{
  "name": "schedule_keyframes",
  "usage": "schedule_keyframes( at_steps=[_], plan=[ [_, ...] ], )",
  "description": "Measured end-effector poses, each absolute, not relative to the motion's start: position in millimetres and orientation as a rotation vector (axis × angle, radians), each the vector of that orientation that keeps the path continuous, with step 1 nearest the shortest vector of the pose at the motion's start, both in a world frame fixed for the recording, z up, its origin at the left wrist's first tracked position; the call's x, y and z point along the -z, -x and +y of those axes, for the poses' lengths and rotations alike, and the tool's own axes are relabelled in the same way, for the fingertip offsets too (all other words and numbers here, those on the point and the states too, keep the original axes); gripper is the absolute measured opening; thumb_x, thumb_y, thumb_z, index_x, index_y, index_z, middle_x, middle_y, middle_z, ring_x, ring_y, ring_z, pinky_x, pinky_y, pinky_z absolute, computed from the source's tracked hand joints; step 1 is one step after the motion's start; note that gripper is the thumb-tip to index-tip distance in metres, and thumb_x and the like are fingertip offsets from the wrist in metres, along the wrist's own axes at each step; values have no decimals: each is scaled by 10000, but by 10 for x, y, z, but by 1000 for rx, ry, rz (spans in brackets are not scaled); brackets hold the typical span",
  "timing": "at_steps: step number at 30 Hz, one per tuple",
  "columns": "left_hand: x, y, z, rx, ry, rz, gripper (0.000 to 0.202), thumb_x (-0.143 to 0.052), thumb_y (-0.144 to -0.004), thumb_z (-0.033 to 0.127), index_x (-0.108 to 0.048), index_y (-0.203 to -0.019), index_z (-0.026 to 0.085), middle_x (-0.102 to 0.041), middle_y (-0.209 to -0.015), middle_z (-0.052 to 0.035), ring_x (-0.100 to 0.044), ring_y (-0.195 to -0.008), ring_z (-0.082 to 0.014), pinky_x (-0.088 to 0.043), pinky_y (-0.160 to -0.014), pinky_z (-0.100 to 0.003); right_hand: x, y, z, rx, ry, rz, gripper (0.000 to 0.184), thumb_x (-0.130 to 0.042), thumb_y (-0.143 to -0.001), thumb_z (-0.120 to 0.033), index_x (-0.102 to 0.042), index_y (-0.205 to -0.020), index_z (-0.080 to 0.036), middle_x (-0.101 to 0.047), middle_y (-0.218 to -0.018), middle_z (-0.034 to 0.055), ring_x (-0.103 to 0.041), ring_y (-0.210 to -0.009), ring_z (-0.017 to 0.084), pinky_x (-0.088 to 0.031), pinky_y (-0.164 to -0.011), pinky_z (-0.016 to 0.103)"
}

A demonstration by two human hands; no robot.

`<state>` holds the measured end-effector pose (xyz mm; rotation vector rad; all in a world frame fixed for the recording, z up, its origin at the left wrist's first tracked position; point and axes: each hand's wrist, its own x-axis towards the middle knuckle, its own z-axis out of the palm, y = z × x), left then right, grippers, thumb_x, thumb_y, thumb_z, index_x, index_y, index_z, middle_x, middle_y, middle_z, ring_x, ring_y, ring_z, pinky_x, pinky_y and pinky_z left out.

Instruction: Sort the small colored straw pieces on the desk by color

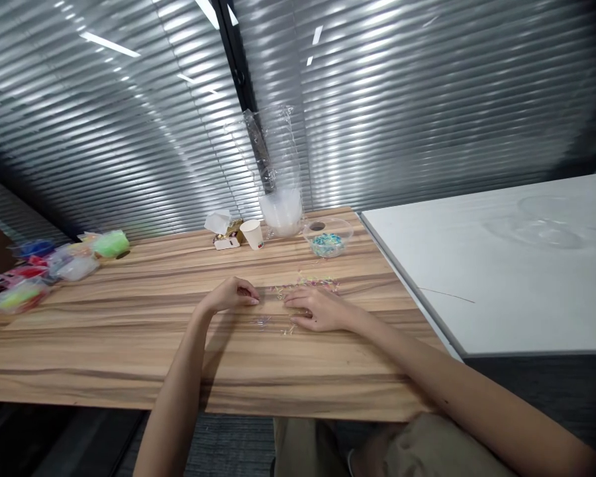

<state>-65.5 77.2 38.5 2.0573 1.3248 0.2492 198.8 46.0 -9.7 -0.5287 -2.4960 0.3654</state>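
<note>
Several tiny coloured pieces, pink, yellow and green, lie in a loose pile [318, 283] on the wood-grain table [129, 344]. My right hand [322, 309] rests at the near edge of this pile, its fingers stretched out with the thumb apart. To the left, my left hand [232, 293] touches the tabletop, fingertips pinched together; whatever they hold, if anything, is too small to make out. Closer to me are a small purplish cluster [262, 322] and a few pale yellowish bits [288, 330].
Behind my hands stand a clear bowl of blue-green pieces [328, 244], a clear plastic bag with white contents [282, 211], a paper cup [251, 234] and a tissue box [227, 236]. Bagged colourful items [74, 265] lie far left. A white table [501, 291] adjoins on the right.
</note>
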Motion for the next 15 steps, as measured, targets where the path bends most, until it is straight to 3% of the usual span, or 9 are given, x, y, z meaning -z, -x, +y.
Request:
schedule_keyframes(
  at_steps=[7,15],
  plan=[
    [-338,566,732,-211,-1960,1295,269,-756,-563,266,-700,-768,100,-676,-681,-52,-597,-638,-158,-442,-587,-218,59,-1966,392,-498,482,-2501,238,-583,-804,-184,-623,-1037,-158,-629,-1045,86,-558,-1005,204,-421,-890,323],
    [-335,526,701,-122,-2067,1173,180,-657,-695,271,-727,-758,118,-708,-755,-64,-623,-703,-173,-445,-632,-215,-7,-1928,325,-648,463,-2478,293,-533,-763,-87,-636,-1029,-155,-655,-988,72,-596,-912,189,-448,-812,277]
  ],
)
